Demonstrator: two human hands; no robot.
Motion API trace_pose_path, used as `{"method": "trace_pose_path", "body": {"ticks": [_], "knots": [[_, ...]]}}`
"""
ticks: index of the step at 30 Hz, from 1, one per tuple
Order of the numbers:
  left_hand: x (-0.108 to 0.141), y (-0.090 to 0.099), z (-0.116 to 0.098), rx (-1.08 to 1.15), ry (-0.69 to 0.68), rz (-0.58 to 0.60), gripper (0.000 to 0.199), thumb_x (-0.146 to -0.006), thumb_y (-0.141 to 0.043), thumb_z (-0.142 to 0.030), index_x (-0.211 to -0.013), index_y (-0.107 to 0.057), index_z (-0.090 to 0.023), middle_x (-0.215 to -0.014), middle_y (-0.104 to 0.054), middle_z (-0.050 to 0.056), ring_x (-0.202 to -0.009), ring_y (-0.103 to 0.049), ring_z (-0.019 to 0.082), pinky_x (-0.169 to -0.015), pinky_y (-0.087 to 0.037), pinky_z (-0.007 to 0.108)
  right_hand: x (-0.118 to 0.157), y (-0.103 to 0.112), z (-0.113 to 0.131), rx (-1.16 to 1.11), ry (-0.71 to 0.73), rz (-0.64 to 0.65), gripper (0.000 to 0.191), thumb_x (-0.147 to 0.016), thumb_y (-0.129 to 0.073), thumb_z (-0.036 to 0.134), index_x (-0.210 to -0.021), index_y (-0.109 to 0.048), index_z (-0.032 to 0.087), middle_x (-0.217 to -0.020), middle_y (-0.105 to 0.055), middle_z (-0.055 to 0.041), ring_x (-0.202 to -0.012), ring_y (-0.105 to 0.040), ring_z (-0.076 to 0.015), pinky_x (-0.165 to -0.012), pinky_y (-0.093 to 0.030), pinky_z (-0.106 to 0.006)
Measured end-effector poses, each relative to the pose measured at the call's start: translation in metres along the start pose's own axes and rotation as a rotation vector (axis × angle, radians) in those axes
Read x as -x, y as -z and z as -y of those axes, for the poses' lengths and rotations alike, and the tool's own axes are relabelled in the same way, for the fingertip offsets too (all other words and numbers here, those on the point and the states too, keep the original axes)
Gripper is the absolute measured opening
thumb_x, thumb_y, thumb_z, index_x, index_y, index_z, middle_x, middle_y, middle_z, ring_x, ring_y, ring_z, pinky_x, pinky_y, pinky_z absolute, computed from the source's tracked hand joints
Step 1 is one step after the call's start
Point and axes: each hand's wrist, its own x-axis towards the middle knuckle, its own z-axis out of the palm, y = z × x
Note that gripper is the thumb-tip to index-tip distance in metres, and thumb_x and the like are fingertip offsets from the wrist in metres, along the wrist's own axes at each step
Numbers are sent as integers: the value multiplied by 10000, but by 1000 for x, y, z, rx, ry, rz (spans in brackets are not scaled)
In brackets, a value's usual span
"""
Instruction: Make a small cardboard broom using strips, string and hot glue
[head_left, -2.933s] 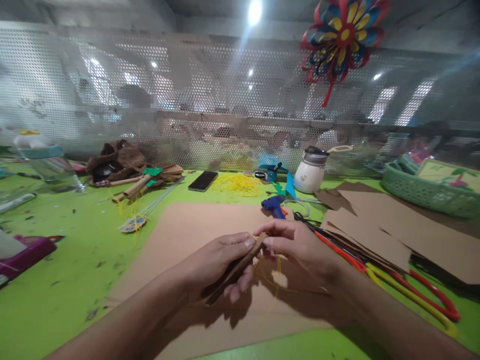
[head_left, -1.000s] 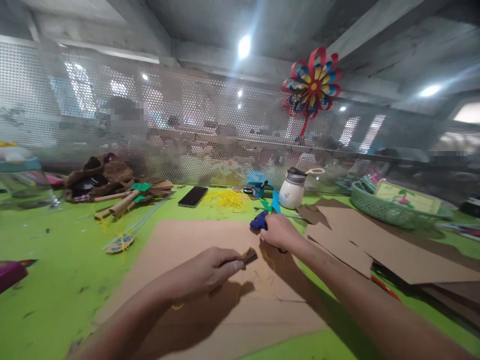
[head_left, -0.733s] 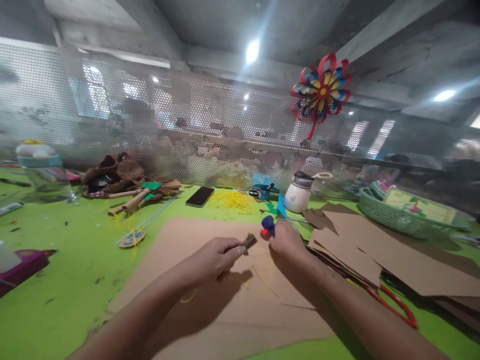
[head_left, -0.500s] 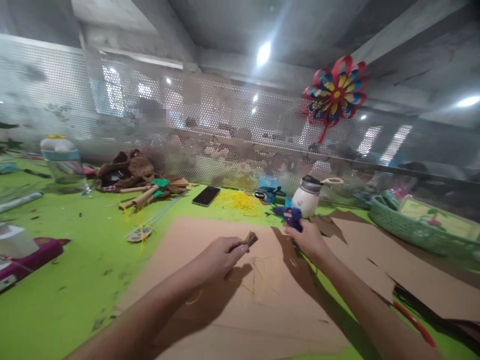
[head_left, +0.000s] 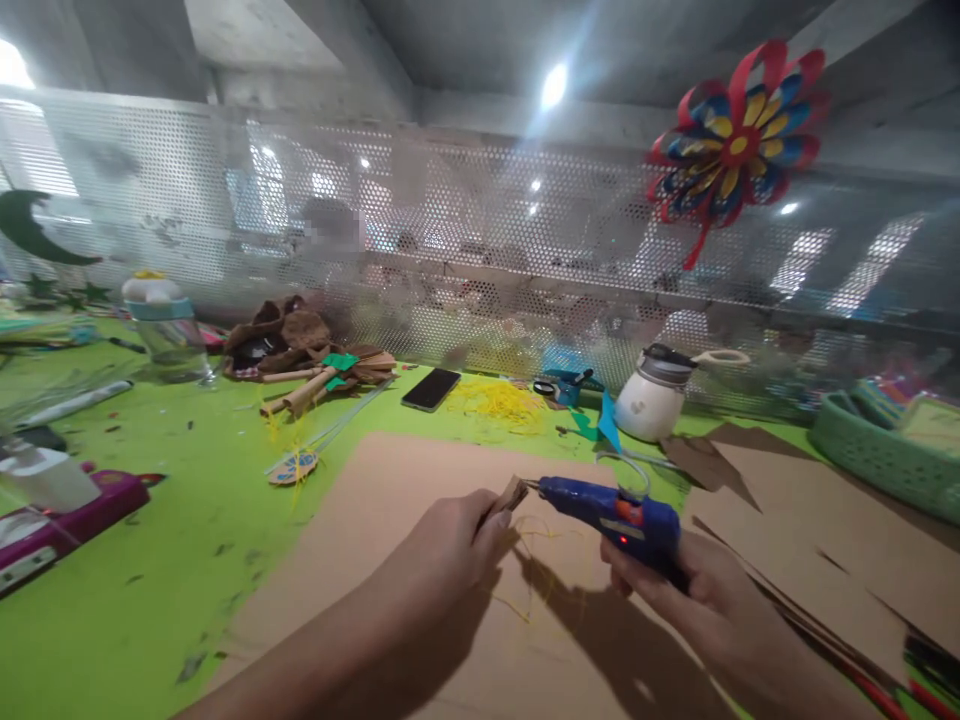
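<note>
My left hand (head_left: 457, 545) pinches a small folded brown paper piece (head_left: 513, 495) above the large brown sheet (head_left: 390, 480). In my right hand (head_left: 682, 590) is a blue glue gun (head_left: 611, 512), its red light lit. The gun's nozzle points left and is at the upper end of the paper piece; whether it touches cannot be made out. Loose yellow strands (head_left: 529, 615) lie on the sheet below the hands.
Behind the sheet are a phone (head_left: 431, 390), yellow shreds (head_left: 499, 402) and a white jar (head_left: 651, 395). Rolled brown paper (head_left: 307, 388) and a purple power strip (head_left: 112, 500) are left. A green basket (head_left: 885, 460) and cut cardboard (head_left: 817, 520) are right.
The glue gun has come up from the table beside the jar and moved toward me, its nozzle now at the paper piece. The view has shifted slightly left.
</note>
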Motion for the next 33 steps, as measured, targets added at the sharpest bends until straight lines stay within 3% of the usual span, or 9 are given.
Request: {"method": "trace_pose_path", "body": {"ticks": [4,10,16,19,23,27,33], "knots": [[1,-1,-1,-37,29,23,302,-921,-387,-384,-903,-622,-194,-846,-675,53,-749,-570,193,-682,-386,290,5,1,1,7,-82,-28,256,-859,-550,397,-697,-639,221,-661,-602,-19,-644,-567,-175,-604,-504,-266],[3,-1,-5,-71,49,29,364,-930,-350,-422,-907,-624,-185,-784,-654,47,-703,-550,182,-660,-377,287,6,-2,1,6,-92,-2,227,-847,-550,415,-788,-671,231,-656,-623,-13,-631,-577,-181,-554,-486,-247],[2,1,-6,-82,38,50,334,-919,-368,-400,-898,-619,-180,-776,-636,50,-680,-514,170,-632,-359,284,6,-3,-2,14,-53,-20,251,-856,-543,387,-682,-632,229,-617,-618,-11,-643,-603,-188,-634,-530,-275],[2,1,-5,-92,30,59,298,-913,-380,-369,-901,-611,-182,-784,-634,51,-693,-516,171,-642,-362,286,6,-3,-4,4,-12,8,240,-878,-523,385,-815,-691,225,-749,-688,-39,-791,-658,-219,-743,-553,-305],[3,1,-5,-114,31,59,303,-922,-363,-378,-869,-595,-191,-778,-626,43,-695,-515,174,-638,-360,285,5,-1,-7,21,23,60,291,-899,-505,374,-1045,-705,220,-902,-733,-67,-863,-676,-237,-753,-566,-310],[3,1,-5,-124,25,62,288,-919,-365,-364,-865,-591,-193,-780,-624,41,-694,-518,177,-630,-357,283,5,1,-7,49,15,68,275,-912,-489,357,-959,-719,214,-764,-715,-52,-834,-684,-236,-750,-575,-316],[2,2,-5,-124,34,72,241,-899,-409,-343,-890,-603,-201,-790,-636,36,-687,-536,179,-635,-362,282,5,1,-8,90,49,79,269,-906,-497,334,-986,-723,212,-833,-733,-59,-840,-691,-235,-738,-582,-307]]}}
